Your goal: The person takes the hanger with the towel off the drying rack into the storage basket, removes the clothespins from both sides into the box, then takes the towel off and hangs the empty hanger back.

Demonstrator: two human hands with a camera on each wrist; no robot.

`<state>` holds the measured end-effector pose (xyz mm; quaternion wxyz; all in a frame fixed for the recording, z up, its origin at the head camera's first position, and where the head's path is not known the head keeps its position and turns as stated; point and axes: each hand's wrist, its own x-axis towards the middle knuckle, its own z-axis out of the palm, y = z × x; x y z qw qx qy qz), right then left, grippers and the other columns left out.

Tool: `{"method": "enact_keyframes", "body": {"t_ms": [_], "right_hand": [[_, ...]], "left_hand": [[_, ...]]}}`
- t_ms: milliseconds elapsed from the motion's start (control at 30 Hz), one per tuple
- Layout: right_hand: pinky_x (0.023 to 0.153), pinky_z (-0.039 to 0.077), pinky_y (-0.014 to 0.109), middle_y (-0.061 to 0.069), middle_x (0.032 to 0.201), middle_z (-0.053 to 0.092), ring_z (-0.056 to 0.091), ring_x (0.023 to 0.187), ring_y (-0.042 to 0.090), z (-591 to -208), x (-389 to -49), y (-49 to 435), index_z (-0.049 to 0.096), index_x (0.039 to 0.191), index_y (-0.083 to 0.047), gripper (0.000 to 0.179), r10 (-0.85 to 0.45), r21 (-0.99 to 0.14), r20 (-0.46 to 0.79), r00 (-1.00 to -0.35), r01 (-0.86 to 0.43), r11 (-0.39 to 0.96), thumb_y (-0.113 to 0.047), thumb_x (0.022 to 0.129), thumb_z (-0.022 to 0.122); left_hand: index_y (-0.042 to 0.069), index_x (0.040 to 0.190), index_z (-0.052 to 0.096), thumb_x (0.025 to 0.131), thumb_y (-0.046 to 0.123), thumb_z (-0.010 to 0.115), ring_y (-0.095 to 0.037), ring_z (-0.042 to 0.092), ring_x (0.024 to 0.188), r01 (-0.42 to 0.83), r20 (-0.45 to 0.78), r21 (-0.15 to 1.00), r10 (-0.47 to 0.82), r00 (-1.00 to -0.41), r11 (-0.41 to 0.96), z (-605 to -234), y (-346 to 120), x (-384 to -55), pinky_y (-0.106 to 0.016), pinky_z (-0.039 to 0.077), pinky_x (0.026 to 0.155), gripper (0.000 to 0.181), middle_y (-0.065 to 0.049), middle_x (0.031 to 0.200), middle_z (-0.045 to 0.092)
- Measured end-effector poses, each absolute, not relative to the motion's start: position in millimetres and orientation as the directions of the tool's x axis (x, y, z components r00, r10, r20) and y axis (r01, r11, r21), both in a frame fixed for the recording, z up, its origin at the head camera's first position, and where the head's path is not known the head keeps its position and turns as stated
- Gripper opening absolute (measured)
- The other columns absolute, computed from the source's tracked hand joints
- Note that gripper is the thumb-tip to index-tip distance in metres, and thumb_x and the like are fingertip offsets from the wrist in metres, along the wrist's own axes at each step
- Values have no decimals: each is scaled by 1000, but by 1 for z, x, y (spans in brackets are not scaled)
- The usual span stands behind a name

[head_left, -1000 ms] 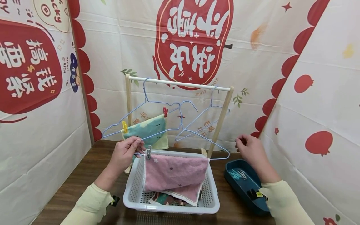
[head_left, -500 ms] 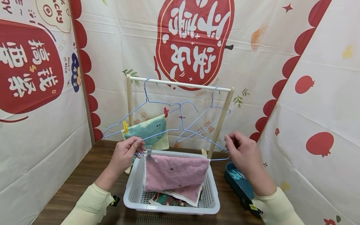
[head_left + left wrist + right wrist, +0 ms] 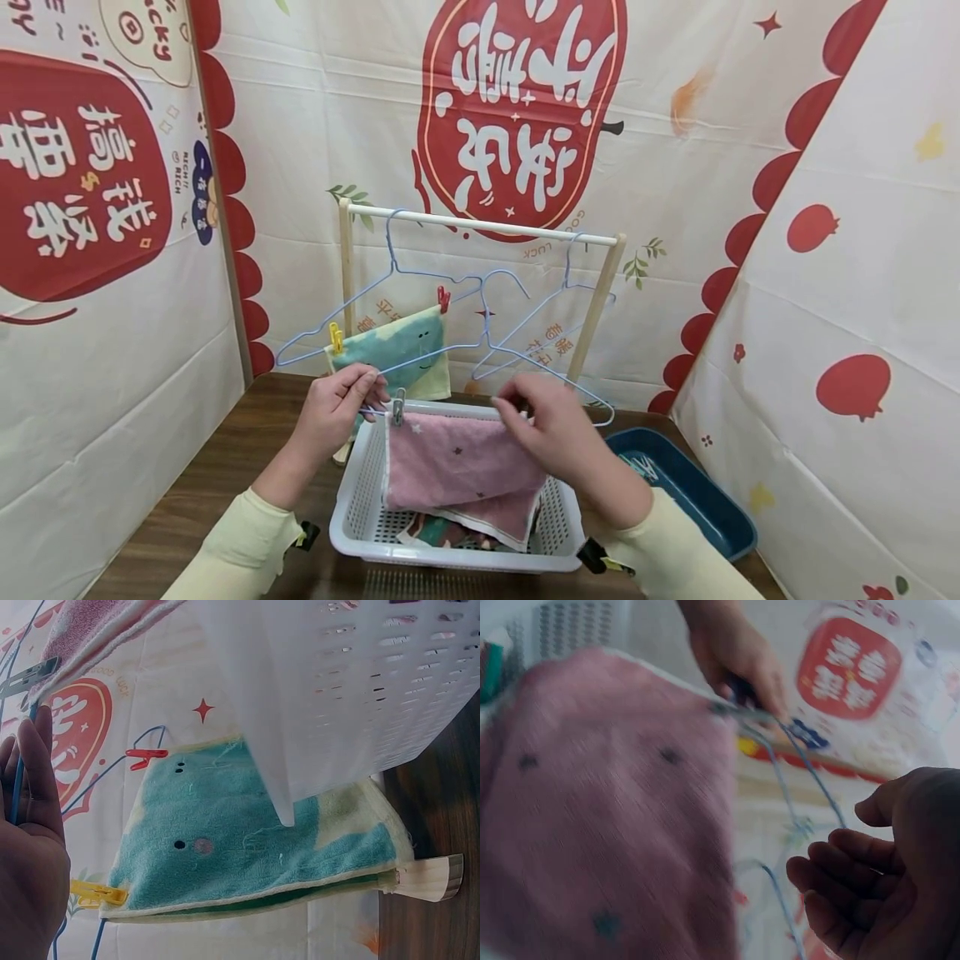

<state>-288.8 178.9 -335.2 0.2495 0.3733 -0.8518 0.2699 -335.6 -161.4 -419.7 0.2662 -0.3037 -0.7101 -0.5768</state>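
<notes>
In the head view my left hand [image 3: 330, 412] grips the left end of a blue wire hanger [image 3: 487, 325]. A pink towel [image 3: 457, 458] with stars is folded over the hanger's lower bar, and a grey clothespin [image 3: 398, 407] clamps its left corner. My right hand [image 3: 555, 429] is in front of the towel's upper right corner, hiding it. In the right wrist view the right hand's fingers [image 3: 847, 859] are loosely bent, with nothing between them, beside the hanger wire.
Below stands a white basket [image 3: 457, 560] with another patterned cloth. Behind it, a rack [image 3: 480, 223] bears two hangers, one with a teal towel [image 3: 408, 346] on yellow [image 3: 337, 337] and red [image 3: 443, 298] clothespins. A dark blue tray [image 3: 712, 508] with clothespins [image 3: 643, 467] stands at right.
My right hand has moved left from above the blue tray, past the hanger's right end, to the towel's upper right corner. The left hand and hanger have stayed put.
</notes>
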Motion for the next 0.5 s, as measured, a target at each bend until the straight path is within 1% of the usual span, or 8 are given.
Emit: {"method": "enact_keyframes", "body": {"t_ms": [67, 133, 267, 433, 500], "right_hand": [[74, 61, 32, -9, 95, 68, 66, 86, 11, -341, -293, 166, 73, 103, -16, 4, -533, -280, 588, -608, -772, 571, -14, 105, 76], [77, 61, 34, -7, 97, 69, 68, 90, 12, -346, -297, 153, 71, 104, -15, 6, -559, -270, 566, -606, -777, 568, -16, 105, 77], [81, 60, 37, -2, 97, 68, 67, 90, 19, -351, -304, 132, 69, 104, -13, 11, -588, -247, 549, -594, -787, 565, -16, 103, 79], [84, 59, 38, 4, 101, 71, 67, 94, 23, -348, -310, 110, 69, 108, -13, 14, -589, -314, 491, -642, -761, 568, -24, 105, 78], [86, 58, 37, 3, 102, 70, 68, 96, 25, -344, -313, 103, 70, 109, -13, 15, -585, -341, 469, -662, -746, 572, -26, 106, 77]], "left_hand": [[-7, 104, 73, 113, -2, 58, -22, 73, 71, 741, 731, 655, 125, -671, 150, -419, -161, -337, -29, 65, 61, 18, -11, 88, 77], [-5, 104, 73, 113, -3, 58, -22, 73, 71, 746, 736, 649, 126, -665, 149, -419, -160, -337, -29, 65, 61, 18, -11, 88, 77], [-4, 104, 73, 113, -2, 58, -23, 72, 71, 748, 738, 646, 127, -663, 153, -419, -160, -337, -29, 65, 61, 18, -10, 88, 77], [-1, 103, 74, 113, -1, 59, -23, 72, 70, 739, 729, 655, 128, -673, 157, -421, -160, -337, -31, 66, 60, 18, -9, 87, 77], [0, 104, 74, 113, -2, 59, -23, 73, 71, 739, 729, 655, 128, -673, 155, -421, -160, -337, -30, 66, 61, 18, -10, 88, 77]]}}
